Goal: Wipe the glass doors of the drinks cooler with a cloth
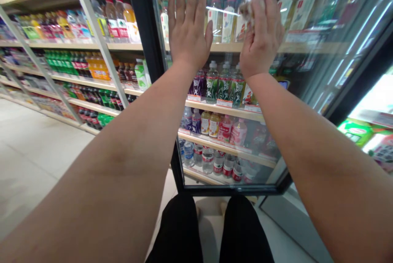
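A black-framed glass door (276, 132) stands open in front of me, with shelves of bottles showing through the pane. Flat against the upper left of the glass lies my left hand (190, 33), fingers stretched and apart, holding nothing. My right hand (264, 35) is closed around a crumpled, whitish cloth (248, 11) at the upper right of the pane. Only part of the cloth sticks out by the fingertips and thumb; the palm hides the rest. Behind the hands, through the glass, stand tall bottles with green labels (229, 17).
On the left, wooden shelves (125, 46) bear rows of drink bottles. A white upright post (98, 29) divides them. Pale tiles (27, 144) cover the floor. The door's lower frame edge (227, 190) is just above my knees. Green packages (356, 132) show at the far right.
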`<state>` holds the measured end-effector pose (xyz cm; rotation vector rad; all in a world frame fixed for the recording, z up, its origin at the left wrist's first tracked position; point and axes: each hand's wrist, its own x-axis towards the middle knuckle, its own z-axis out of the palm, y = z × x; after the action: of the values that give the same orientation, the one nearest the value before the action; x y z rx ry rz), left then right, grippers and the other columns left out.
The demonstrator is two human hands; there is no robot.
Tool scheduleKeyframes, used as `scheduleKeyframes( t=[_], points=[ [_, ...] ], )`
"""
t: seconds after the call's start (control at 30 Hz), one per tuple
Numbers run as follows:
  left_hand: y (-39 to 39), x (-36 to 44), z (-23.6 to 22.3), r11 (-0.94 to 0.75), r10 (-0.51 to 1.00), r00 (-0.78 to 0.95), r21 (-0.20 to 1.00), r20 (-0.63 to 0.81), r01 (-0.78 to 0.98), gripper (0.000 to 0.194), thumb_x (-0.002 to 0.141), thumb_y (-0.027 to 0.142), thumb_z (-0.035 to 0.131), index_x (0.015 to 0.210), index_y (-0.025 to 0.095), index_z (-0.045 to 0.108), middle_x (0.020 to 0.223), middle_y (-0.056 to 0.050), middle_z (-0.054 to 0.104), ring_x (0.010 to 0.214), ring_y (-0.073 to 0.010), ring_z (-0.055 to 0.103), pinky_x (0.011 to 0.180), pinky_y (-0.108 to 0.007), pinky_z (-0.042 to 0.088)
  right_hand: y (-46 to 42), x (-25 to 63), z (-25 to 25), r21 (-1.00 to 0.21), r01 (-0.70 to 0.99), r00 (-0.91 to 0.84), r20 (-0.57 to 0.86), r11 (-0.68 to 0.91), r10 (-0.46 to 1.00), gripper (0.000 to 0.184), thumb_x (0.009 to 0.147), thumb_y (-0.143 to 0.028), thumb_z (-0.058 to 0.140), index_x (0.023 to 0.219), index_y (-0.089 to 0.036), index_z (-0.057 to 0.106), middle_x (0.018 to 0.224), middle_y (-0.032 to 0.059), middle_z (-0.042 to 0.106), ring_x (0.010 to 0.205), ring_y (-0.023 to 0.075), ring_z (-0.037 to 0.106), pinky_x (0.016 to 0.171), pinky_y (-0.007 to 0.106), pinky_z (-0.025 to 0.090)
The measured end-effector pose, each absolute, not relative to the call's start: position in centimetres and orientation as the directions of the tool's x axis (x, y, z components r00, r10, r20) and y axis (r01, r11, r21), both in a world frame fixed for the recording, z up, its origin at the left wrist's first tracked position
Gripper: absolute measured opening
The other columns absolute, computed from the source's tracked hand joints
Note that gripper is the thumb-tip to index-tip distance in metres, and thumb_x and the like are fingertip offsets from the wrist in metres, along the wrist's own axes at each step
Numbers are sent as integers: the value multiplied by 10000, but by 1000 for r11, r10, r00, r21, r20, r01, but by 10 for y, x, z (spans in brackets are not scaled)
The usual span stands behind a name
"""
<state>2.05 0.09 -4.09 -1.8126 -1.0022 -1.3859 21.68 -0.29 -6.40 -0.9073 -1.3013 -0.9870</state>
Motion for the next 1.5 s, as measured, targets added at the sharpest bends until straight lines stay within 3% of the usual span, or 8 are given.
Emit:
scheduleKeyframes(
  t=[0.23,0.4,0.63,0.8,0.97,1.17,1.37,1.5],
  points=[
    [-5,22,-40,-507,210,160,-32,965,862,710,977,186,386,1684,146,341,1758,37,237,1652,-283,103,1390,-510,41,-20,213,-74,242,914,-290,951,324,108,524,1020,-281,450,1539,-323,515,1696,-41,403,1613,195,293,1329,541,279],
    [-3,20,-41,-539,179,147,-28,973,842,682,989,221,402,1670,231,371,1740,87,268,1651,-243,116,1394,-485,51,-23,211,-75,18,959,-43,996,282,81,535,1044,-260,356,1564,-316,470,1701,-30,392,1619,163,267,1345,522,248],
    [0,22,-41,-466,192,171,-63,966,883,742,954,130,408,1688,85,314,1763,-22,235,1643,-335,120,1367,-570,43,-19,210,-78,202,912,-272,950,358,156,579,1001,-247,441,1569,-352,434,1724,-63,349,1639,190,217,1346,557,213],
    [1,22,-40,-580,189,154,-16,970,814,736,952,211,409,1684,184,343,1750,73,238,1652,-267,77,1378,-519,-16,-14,210,-78,-33,968,27,999,251,27,587,1004,-188,344,1572,-285,459,1686,12,429,1615,189,290,1345,458,256],
    [-1,23,-40,-570,235,135,24,963,822,753,946,239,424,1688,168,323,1756,75,218,1658,-234,28,1388,-498,-60,-16,212,-81,228,905,-289,950,360,123,582,979,-182,455,1555,-254,497,1704,25,406,1626,219,252,1348,492,211],
    [-3,24,-40,-510,237,139,1,961,860,737,966,243,370,1697,174,311,1757,90,206,1656,-237,53,1383,-487,-30,-10,212,-82,-15,941,1,999,338,42,597,990,-160,361,1573,-255,455,1701,15,409,1621,177,241,1348,505,183],
    [-1,24,-40,-434,231,160,-46,960,900,757,954,157,341,1708,99,291,1771,-6,207,1651,-310,88,1363,-532,11,-13,214,-85,311,883,-375,918,350,130,584,1008,-201,387,1576,-313,462,1703,-49,398,1625,171,258,1346,500,233],
    [4,25,-40,-422,193,160,-65,968,904,753,955,146,365,1705,114,305,1767,-9,225,1646,-313,112,1358,-525,34,-11,210,-83,-19,968,17,1000,250,10,626,982,-167,321,1553,-357,494,1659,-50,465,1597,173,332,1337,523,249]
  ],
)
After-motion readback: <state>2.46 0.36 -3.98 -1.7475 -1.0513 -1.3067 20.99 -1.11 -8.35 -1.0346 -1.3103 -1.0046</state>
